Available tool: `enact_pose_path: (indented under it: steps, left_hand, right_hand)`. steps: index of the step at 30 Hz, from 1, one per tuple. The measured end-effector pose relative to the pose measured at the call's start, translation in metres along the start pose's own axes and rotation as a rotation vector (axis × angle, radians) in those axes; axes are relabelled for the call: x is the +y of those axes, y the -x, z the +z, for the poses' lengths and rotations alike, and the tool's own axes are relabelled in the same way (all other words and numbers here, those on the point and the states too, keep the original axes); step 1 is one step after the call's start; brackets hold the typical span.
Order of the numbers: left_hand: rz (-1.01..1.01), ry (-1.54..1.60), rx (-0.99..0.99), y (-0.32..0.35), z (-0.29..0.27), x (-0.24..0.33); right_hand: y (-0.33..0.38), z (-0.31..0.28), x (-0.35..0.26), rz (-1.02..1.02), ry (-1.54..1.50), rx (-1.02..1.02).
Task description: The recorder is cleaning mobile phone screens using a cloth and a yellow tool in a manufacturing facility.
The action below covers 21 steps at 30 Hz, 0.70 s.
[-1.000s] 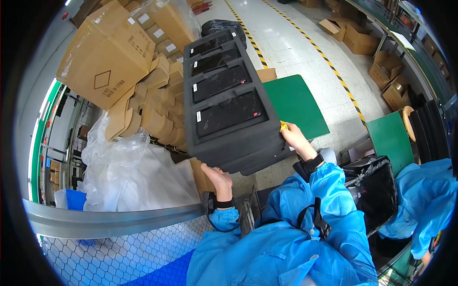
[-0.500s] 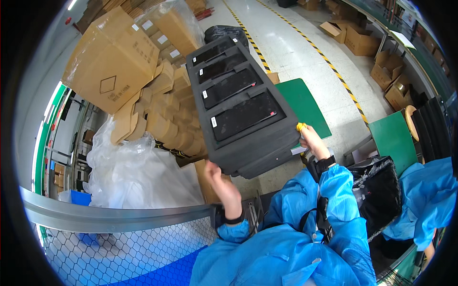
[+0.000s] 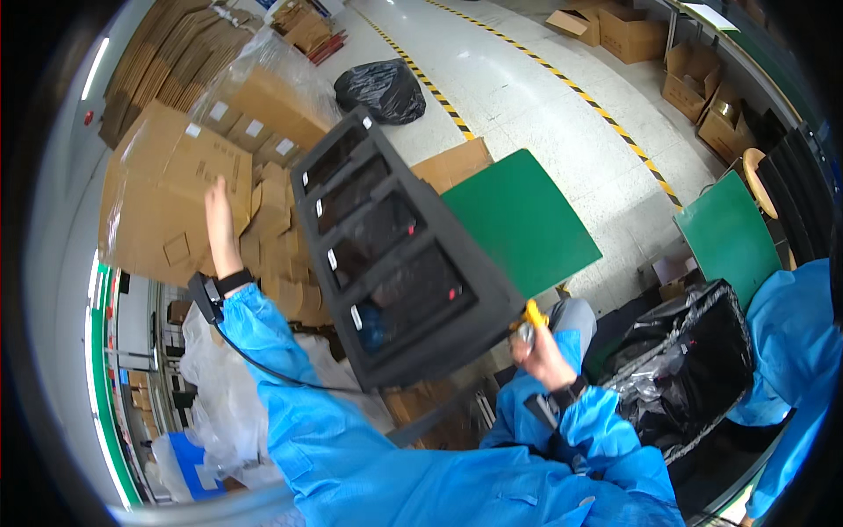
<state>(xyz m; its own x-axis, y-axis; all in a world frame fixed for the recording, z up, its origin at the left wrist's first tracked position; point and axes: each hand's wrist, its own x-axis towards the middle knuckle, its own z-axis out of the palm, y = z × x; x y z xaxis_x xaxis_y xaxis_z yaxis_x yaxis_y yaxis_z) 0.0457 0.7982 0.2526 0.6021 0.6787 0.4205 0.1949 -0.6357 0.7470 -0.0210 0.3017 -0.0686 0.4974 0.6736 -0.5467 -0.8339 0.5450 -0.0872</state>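
A stack of black foam trays tilts in front of me. Its top tray has several recesses, each with a dark flat glossy panel bearing a white label; the nearer ones show a small red mark. My left hand is raised to the left of the trays, fingers stretched out, nothing in it. Behind it stands a large cardboard box. At the near right corner of the stack, my right hand is closed round a small yellow object, its kind unclear; whether it touches the foam is hard to tell.
Green-topped tables stand beyond the trays and to the right. A bin lined with a black bag is at my right, next to a person's blue sleeve. Clear plastic wrap is heaped at left. A black bag lies on the floor.
My left hand has left the near edge of the trays and moved up and left. My right hand, with the yellow object, is lower and nearer. My view has shifted.
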Motion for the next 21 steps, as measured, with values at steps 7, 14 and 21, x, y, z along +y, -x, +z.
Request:
enact_pose_path:
  steps: [7,14,21]
  left_hand:
    - [-0.669,0.647,-0.274,-0.045,0.047,-0.21]
    - [-0.703,0.503,-0.297,0.08,0.058,-0.277]
    - [-0.774,0.388,-0.276,0.068,0.032,-0.257]
  right_hand:
    - [0.027,0.037,0.015,-0.059,-0.162,0.192]
    - [0.041,0.016,0.024,-0.09,-0.074,0.387]
    - [0.028,0.08,-0.03,-0.254,0.466,0.554]
